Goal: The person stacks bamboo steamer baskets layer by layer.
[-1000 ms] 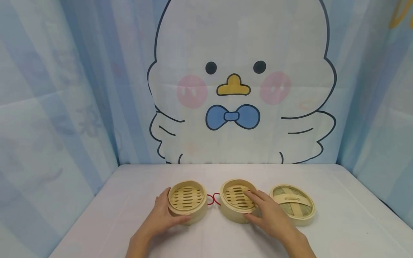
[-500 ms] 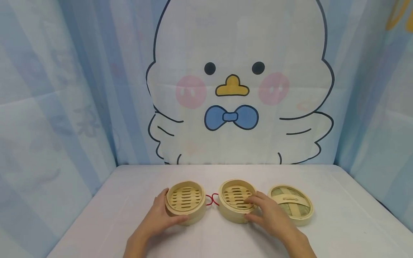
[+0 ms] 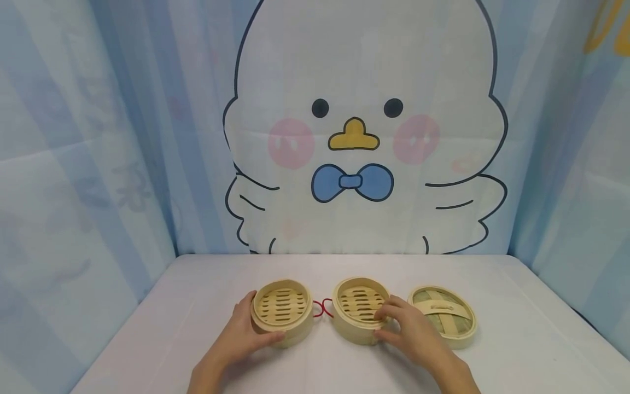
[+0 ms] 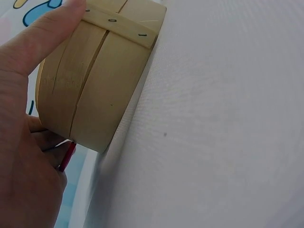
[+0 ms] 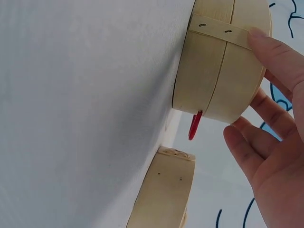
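Two small bamboo steamer baskets with slotted floors stand side by side on the white table. My left hand [image 3: 243,332] grips the left steamer basket [image 3: 297,332], the thumb along its front wall and the fingers round its far left side. At the right steamer basket [image 3: 355,331], my right hand [image 3: 415,334] pinches the near right edge, thumb outside on the wall and index finger bent over the rim. The right wrist view shows that thumb by the stapled band of the basket wall [image 5: 204,71], with the other fingers spread behind.
To the right of the baskets, close by my right hand, lies a round woven bamboo lid [image 3: 435,300] with a strap handle. Red cord loops [image 3: 318,308] stick out between the two baskets. A cartoon-printed curtain [image 3: 354,219] stands behind the table [image 3: 206,284].
My right index finger has bent and drawn back from over the slats to the rim of the right basket. The left hand keeps its grip; the view has shifted slightly.
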`<state>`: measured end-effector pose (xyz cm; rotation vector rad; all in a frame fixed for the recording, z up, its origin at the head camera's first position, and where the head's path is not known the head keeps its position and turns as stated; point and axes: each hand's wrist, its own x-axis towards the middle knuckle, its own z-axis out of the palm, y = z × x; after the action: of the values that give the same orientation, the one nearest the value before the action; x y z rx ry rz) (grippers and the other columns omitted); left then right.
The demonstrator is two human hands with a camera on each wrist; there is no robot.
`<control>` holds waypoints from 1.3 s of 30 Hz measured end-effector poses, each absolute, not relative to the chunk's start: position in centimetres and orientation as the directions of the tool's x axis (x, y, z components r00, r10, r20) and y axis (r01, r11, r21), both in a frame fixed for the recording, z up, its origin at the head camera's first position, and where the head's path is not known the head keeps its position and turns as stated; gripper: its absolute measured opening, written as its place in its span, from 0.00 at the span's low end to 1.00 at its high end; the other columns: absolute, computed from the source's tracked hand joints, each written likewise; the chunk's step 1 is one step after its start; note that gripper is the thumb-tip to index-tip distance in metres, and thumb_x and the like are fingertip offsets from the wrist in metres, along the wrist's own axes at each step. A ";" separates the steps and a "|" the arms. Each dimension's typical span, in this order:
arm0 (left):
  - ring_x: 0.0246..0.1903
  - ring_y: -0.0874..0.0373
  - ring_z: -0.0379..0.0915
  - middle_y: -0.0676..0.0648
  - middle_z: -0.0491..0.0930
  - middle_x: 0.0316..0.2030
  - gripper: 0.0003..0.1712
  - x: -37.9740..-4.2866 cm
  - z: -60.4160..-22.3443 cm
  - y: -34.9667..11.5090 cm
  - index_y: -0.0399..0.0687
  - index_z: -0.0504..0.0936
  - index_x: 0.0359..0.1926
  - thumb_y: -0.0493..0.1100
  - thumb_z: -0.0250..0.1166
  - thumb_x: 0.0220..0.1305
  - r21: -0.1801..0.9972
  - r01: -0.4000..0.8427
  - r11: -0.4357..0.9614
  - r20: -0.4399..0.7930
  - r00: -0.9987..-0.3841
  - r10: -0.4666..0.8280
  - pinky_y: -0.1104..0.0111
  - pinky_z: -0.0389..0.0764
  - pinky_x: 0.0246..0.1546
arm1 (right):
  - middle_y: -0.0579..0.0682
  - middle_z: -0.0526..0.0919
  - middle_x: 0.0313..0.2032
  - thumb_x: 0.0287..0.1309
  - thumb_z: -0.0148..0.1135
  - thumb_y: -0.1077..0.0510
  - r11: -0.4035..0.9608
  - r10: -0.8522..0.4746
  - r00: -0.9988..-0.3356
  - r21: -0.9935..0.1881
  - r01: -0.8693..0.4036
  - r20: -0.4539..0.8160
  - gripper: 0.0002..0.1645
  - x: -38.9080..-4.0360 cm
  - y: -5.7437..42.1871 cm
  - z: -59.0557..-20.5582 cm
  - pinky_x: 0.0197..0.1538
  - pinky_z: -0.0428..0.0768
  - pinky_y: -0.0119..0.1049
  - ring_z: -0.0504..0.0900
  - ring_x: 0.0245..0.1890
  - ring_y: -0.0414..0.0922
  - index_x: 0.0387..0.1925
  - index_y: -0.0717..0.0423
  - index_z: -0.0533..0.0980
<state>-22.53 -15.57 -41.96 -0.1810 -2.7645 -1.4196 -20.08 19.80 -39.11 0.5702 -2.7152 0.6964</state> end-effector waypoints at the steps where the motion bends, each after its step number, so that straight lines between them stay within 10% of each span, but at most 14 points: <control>1: 0.73 0.27 0.40 0.27 0.56 0.72 0.73 -22.5 -42.0 -15.6 0.30 0.50 0.75 0.59 0.84 0.41 0.807 0.116 0.579 0.079 -0.993 0.089 0.37 0.48 0.68 | 0.33 0.76 0.42 0.49 0.80 0.52 0.806 -0.302 -0.883 -0.399 -0.438 0.359 0.13 -20.1 19.8 -39.1 0.49 0.81 0.45 0.80 0.45 0.43 0.35 0.40 0.82; 39: 0.70 0.31 0.54 0.27 0.60 0.69 0.73 -22.5 -42.2 -15.6 0.30 0.51 0.75 0.60 0.84 0.40 0.817 0.113 0.566 0.084 -0.994 0.076 0.38 0.56 0.67 | 0.35 0.77 0.42 0.41 0.83 0.63 0.675 -0.283 -0.645 -0.330 -0.660 0.710 0.22 -20.8 17.9 -39.9 0.51 0.82 0.45 0.82 0.46 0.44 0.36 0.42 0.81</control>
<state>-22.49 -15.57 -42.18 -0.1657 -2.7448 -1.4362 -20.77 17.93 -39.90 0.7225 -2.2543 0.7756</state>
